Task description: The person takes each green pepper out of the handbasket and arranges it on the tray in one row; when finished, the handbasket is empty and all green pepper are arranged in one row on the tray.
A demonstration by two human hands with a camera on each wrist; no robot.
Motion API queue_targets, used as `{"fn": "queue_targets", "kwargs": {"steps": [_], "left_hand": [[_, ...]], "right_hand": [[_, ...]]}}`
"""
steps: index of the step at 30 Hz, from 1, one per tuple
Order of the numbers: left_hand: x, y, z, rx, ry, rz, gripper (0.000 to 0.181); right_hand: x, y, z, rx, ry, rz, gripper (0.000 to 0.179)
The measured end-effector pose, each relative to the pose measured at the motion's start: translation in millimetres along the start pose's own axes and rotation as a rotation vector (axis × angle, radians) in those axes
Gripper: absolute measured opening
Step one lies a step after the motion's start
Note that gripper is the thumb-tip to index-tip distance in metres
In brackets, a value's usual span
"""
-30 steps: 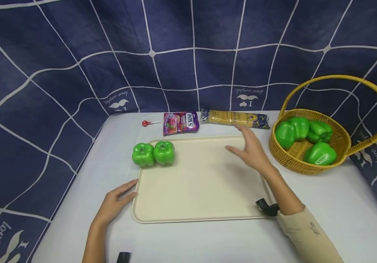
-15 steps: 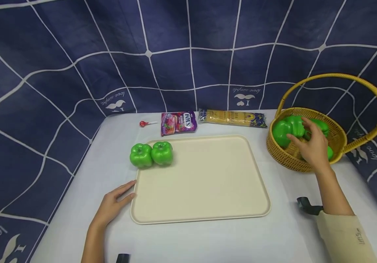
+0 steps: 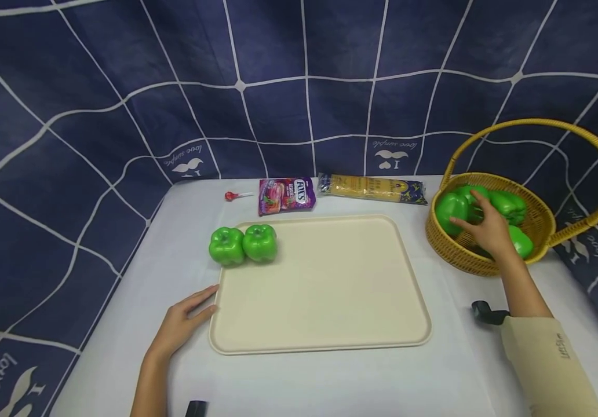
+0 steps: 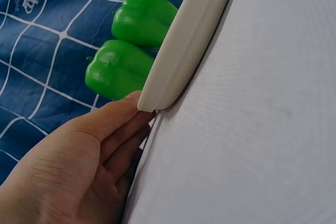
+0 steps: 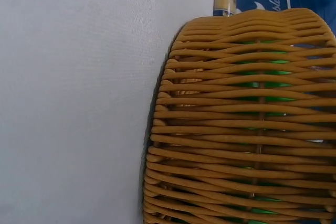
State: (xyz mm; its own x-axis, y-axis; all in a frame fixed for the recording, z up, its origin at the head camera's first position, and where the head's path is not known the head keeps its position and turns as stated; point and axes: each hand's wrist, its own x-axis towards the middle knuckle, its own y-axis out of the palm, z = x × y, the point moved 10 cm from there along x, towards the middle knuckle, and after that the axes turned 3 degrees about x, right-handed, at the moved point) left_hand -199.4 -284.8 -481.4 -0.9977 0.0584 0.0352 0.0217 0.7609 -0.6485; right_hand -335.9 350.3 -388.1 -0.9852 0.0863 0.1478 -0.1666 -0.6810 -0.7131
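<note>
Head view: right hand (image 3: 488, 231) has swung from over the tray (image 3: 320, 333) into the basket (image 3: 539, 220), fingers curling onto a pepper (image 3: 450, 211); left hand (image 3: 181, 324) stays flat, touching the tray's corner.

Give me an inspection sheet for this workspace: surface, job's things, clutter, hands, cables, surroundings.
Surface: white table with a cream tray on it.
Job's things: wicker basket holding green peppers; two peppers at the tray's far left corner, one on it, one beside it.
Clutter: lollipop, candy bag, pasta packet behind the tray.
Hands: left hand touches the tray's edge; right hand reaches into the basket, grip unclear.
Cables: nothing seen.
Surroundings: blue cloth backdrop with white lines.
</note>
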Motion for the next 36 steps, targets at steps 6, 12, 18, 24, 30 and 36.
{"fn": "queue_targets", "kwargs": {"steps": [6, 12, 18, 24, 30, 36], "left_hand": [[-0.4, -0.1, -1.5, 0.005, 0.004, -0.009, 0.047], [0.4, 0.4, -1.9, 0.003, 0.006, -0.007, 0.047], [0.8, 1.0, -1.5, 0.011, -0.005, -0.011, 0.048], [1.2, 1.6, -0.8, 0.007, -0.004, -0.008, 0.047], [1.4, 1.4, -1.7, -0.004, 0.000, -0.006, 0.047], [0.6, 0.3, -0.5, 0.004, -0.008, -0.004, 0.047]], "right_hand": [[3.9, 5, -4, -0.069, 0.001, 0.047, 0.085], [5.2, 7, -4, -0.086, 0.005, 0.058, 0.086], [6.1, 6, -3, -0.087, -0.022, 0.039, 0.086], [3.7, -1, 1, -0.040, -0.063, -0.017, 0.083], [-3.0, -13, 2, 0.059, -0.070, -0.108, 0.072], [-3.0, -8, 2, 0.024, -0.066, -0.058, 0.068]]}}
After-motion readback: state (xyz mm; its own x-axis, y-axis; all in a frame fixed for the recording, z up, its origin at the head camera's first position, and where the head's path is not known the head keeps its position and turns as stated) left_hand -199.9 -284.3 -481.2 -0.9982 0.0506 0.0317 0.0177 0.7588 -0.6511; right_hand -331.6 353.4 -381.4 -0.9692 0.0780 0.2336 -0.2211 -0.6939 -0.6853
